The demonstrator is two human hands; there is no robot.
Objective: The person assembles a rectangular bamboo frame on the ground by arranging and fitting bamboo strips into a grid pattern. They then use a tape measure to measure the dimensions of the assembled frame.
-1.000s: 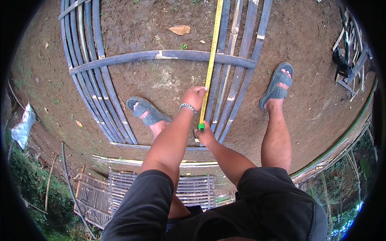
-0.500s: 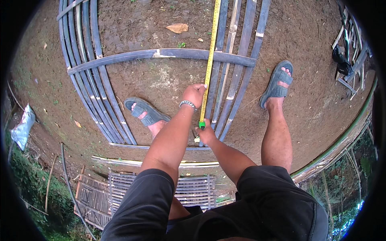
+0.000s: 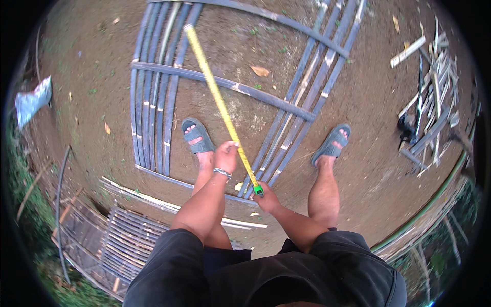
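Hands, left hand [image 3: 225,156] and right hand [image 3: 265,199], stretch flat yellow tape measure [image 3: 217,100] over dark slats [image 3: 153,102].

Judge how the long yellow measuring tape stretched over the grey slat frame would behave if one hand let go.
The long yellow measuring tape looks thin, so probably light and floppy. It runs straight only between the left hand and right hand, so it would likely sag onto the grey slat frame.
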